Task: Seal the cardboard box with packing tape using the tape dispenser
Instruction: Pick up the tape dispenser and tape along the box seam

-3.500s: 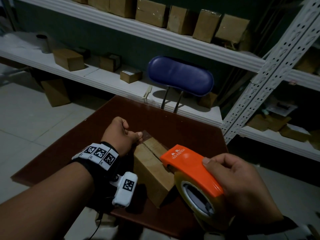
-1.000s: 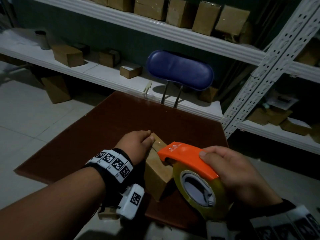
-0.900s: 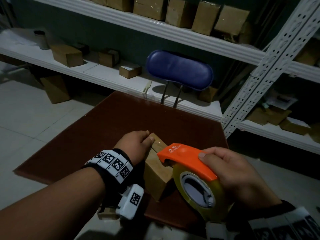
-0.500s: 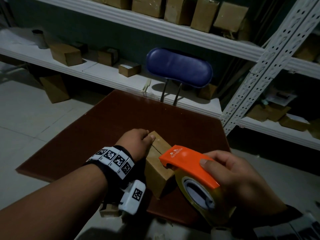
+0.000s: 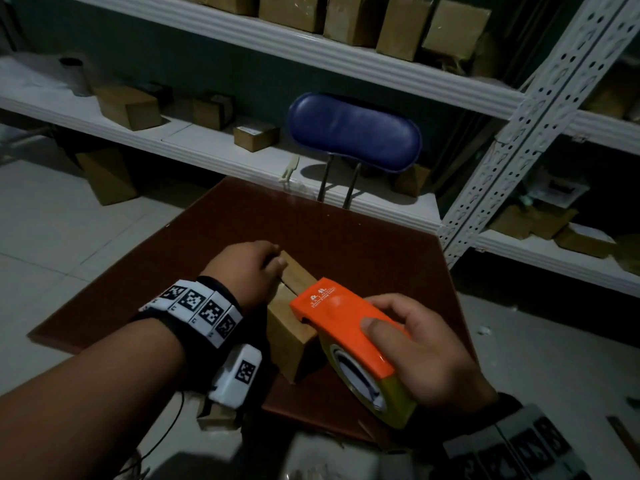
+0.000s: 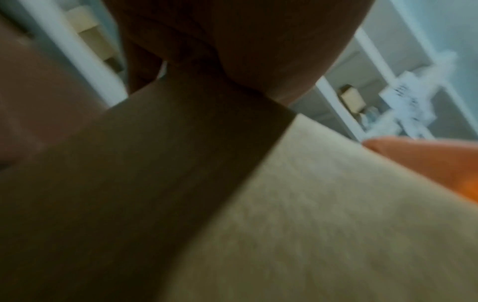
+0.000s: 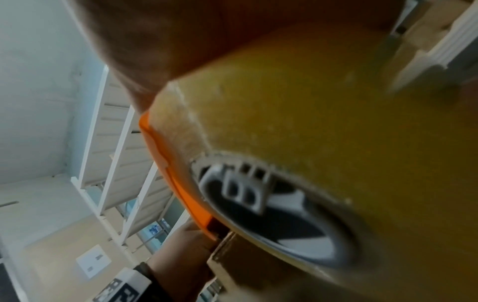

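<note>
A small cardboard box (image 5: 284, 330) stands on the dark red table (image 5: 242, 220), its top seam running away from me. My left hand (image 5: 251, 270) grips its far left corner, thumb on the top. My right hand (image 5: 420, 355) grips the orange tape dispenser (image 5: 337, 318) with its yellowish tape roll (image 5: 367, 382); the nose lies over the near part of the box top. The left wrist view shows the box (image 6: 323, 224) side close up and the dispenser (image 6: 426, 161) edge. In the right wrist view the tape roll (image 7: 310, 102) fills the frame above the box (image 7: 245, 263).
A blue padded chair back (image 5: 353, 133) stands behind the table. White shelves (image 5: 214, 150) with several cardboard boxes run along the wall, and a perforated white upright (image 5: 512, 140) rises at the right. A small box (image 5: 216, 417) lies on the floor by the table's near edge.
The dispenser has tipped so its orange top faces up more, and my right hand's grip now lies further over the cover. My left hand has stayed on the box's far corner.
</note>
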